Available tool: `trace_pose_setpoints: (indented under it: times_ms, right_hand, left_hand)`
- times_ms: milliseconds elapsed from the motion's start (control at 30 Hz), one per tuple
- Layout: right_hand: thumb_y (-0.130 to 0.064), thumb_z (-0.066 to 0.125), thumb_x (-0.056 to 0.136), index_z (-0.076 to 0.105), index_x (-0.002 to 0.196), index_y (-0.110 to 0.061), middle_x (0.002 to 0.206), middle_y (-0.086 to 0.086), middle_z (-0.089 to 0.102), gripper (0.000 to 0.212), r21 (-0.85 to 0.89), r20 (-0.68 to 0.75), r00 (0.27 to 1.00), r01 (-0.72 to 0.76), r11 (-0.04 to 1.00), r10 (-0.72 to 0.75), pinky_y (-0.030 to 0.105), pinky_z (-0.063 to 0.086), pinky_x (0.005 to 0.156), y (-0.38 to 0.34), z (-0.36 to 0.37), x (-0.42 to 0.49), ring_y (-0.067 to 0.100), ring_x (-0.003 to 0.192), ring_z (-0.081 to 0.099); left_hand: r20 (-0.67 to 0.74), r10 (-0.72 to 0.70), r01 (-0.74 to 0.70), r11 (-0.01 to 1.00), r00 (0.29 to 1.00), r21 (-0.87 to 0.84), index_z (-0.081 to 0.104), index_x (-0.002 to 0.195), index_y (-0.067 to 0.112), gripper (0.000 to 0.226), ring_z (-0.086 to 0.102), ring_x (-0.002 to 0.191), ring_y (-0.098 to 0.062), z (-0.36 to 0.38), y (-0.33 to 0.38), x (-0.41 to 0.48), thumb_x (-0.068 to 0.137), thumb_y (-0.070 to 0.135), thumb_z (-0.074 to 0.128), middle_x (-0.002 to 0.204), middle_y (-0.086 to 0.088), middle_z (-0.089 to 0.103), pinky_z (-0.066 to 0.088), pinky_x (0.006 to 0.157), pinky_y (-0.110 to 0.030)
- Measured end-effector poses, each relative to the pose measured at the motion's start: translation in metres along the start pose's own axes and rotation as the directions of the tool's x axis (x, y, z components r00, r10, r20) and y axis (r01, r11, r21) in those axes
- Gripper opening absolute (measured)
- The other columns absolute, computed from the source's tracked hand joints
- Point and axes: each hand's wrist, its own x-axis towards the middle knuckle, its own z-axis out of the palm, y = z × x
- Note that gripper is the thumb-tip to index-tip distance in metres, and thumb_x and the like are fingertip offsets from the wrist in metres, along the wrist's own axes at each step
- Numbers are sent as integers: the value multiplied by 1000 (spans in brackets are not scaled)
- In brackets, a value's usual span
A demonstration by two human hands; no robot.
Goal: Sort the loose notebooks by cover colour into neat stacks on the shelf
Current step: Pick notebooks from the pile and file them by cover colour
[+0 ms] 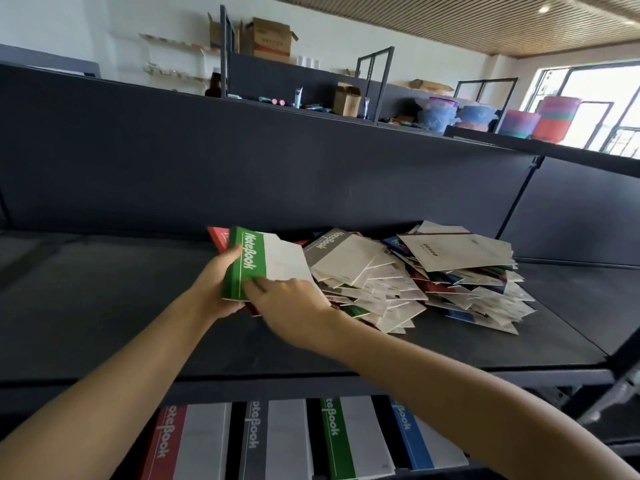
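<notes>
Bottom of frame: four sorted stacks of white notebooks (332, 434), bands red, grey, green and blue.
Centre: left hand (218, 282) clamped round a green-banded white notebook (247, 261); right hand (294, 299) has fingers on its cover, pinch unclear.
Centre right, on the black metal shelf (104, 306): a large loose heap of mixed notebooks (433, 282). By my judgement, most of the sorting remains.

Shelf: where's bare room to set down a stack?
Widest bare patch: shelf left of the left hand, back panel to front edge. Smaller one right of the loose pile. Crowded mid-shelf: pile, right hand, held green notebook.
</notes>
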Motion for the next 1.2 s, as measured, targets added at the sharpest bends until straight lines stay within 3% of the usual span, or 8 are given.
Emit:
trace_pose_setpoints:
  times_ms: [100,167,333,600,800,1033,1133,1200]
  right_hand:
    - [-21,42,99,33,145,-25,143,3,46,47,275,111,992,29,961,-61,38,42,95,24,2,2,28,120,51]
    - [-30,41,100,42,142,-25,141,5,49,42,467,165,982,-156,871,87,35,37,103,58,12,11,26,125,48]
    - [-33,43,98,42,137,-11,139,14,47,45,305,278,871,-480,823,405,37,39,100,126,57,19,31,126,45]
    - [-32,32,102,45,134,-11,136,11,51,40,44,413,857,-358,933,310,34,37,93,140,55,21,30,120,50]
    - [3,36,92,50,124,-2,122,17,58,35,9,166,925,-348,937,342,33,43,79,113,19,21,29,109,58]
    - [-15,43,98,45,137,-24,130,6,58,40,224,80,994,57,973,-77,38,45,86,37,19,3,33,109,57]
    - [-29,43,99,55,132,-23,128,4,61,35,519,19,988,-140,843,152,32,44,91,71,34,14,25,111,57]
    - [-38,40,99,46,137,-20,138,8,51,43,474,93,927,-363,802,364,35,41,97,98,47,24,27,122,50]
  left_hand:
    - [-28,-6,8,997,1000,81,48,117,5,22,61,87,-27,-7,-2,-1,97,10,41,101,-14,63,46,69,-39]
    - [-71,-4,13,992,997,128,47,119,7,24,60,88,-28,-12,0,-1,95,6,44,106,-15,62,46,67,-42]
    - [-135,6,12,991,991,135,50,111,8,17,60,83,-27,-24,4,-6,94,7,47,96,-13,62,45,67,-41]
    - [-122,17,2,988,992,152,50,108,9,14,60,86,-28,-39,10,-11,95,9,44,97,-13,62,45,65,-40]
    - [-118,1,16,990,993,141,50,111,7,16,61,84,-28,-34,12,-10,97,14,46,96,-13,62,46,65,-41]
    - [-48,7,0,989,999,149,57,101,7,18,67,64,-23,-30,7,-2,96,21,49,74,-10,69,52,58,-35]
    - [-158,-1,38,971,987,234,53,96,5,6,60,74,-25,-36,9,-2,93,11,53,84,-12,62,45,60,-35]
    - [-179,-2,49,965,984,258,53,93,7,3,58,75,-25,-39,12,-2,92,10,53,85,-12,61,43,59,-35]
